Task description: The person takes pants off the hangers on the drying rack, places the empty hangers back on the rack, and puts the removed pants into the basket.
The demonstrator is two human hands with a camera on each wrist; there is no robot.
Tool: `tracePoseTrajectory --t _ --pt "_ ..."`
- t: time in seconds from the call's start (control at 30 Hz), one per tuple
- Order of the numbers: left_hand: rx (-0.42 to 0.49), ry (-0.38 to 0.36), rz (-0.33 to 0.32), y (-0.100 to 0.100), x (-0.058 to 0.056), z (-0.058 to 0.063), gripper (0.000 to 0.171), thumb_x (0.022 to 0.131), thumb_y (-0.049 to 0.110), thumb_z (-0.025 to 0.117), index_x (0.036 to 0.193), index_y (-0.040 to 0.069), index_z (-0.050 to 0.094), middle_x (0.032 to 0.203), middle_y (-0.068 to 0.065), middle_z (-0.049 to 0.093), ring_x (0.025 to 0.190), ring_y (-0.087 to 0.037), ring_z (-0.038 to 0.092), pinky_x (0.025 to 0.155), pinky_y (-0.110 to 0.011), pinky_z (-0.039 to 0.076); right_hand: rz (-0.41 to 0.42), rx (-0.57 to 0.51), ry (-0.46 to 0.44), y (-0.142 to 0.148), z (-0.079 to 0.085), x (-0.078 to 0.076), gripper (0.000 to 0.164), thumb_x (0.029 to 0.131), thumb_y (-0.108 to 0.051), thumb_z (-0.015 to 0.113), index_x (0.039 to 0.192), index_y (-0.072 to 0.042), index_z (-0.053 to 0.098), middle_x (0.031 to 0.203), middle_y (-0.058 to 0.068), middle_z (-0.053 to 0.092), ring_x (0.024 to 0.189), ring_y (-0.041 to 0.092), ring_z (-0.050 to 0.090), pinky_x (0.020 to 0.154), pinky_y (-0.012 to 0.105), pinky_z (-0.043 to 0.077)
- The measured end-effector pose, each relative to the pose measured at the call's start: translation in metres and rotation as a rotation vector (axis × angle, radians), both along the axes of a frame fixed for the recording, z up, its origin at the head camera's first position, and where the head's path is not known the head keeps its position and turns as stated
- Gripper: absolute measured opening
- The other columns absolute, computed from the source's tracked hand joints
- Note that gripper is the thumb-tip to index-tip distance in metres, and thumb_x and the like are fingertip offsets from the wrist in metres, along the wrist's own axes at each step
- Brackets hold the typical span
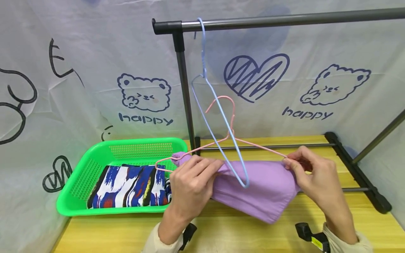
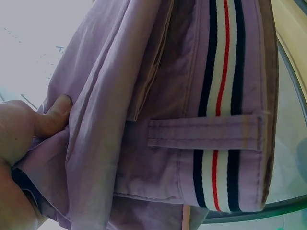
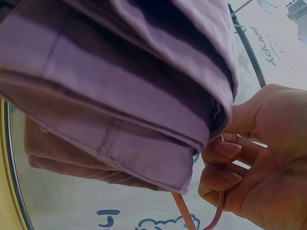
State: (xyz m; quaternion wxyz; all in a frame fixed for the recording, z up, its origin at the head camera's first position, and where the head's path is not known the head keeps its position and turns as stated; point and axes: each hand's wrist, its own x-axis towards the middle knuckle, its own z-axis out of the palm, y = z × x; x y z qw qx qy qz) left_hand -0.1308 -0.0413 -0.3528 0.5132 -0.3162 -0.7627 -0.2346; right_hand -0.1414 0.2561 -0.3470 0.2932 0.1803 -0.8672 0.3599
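Lilac trousers (image 1: pixel 253 186) hang folded over a pink hanger (image 1: pixel 259 145), whose hook points up. My left hand (image 1: pixel 193 179) grips the cloth near the hanger's left end, thumb in front in the left wrist view. There, the waistband (image 2: pixel 220 72) shows a navy, white and red stripe and a belt loop (image 2: pixel 206 133). With thumb and fingers, my right hand (image 1: pixel 311 172) pinches the hanger's right end beside the trousers' upper corner. The right wrist view shows its fingers (image 3: pixel 223 177) curled round the pink wire beside stitched hems (image 3: pixel 144 153).
A blue hanger (image 1: pixel 202 49) hangs from the dark rail (image 1: pixel 284 17), overlapping the trousers in the head view. A green basket (image 1: pixel 126 211) at left holds a folded blue, white and red patterned cloth (image 1: pixel 129 186). The rack's base (image 1: pixel 360 172) stands on the yellow wooden table (image 1: pixel 240 235).
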Motion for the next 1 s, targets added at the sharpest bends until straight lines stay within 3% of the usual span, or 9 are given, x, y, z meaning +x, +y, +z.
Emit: tracePoseTrajectory --t 0.73,1.0 --pt "-0.012 -0.009 0.012 0.002 0.005 0.001 0.018 0.085 -0.001 0.072 0.094 0.011 0.081 0.09 0.0 0.077 0.069 -0.016 0.064 0.057 -0.023 0.053 -0.046 -0.072 0.012 -0.014 -0.007 -0.004 0.014 0.085 0.009 0.078 0.085 -0.003 0.07 0.075 0.003 0.072 0.067 -0.005 0.061 0.062 0.005 0.048" --pt "-0.009 -0.024 0.007 0.0 0.005 0.002 0.018 0.085 -0.001 0.074 0.095 0.012 0.081 0.09 0.001 0.077 0.07 -0.016 0.065 0.057 -0.024 0.055 -0.037 -0.037 0.002 -0.013 -0.009 -0.006 0.014 0.085 0.007 0.078 0.086 -0.005 0.07 0.073 0.0 0.07 0.064 0.0 0.061 0.06 0.006 0.047"
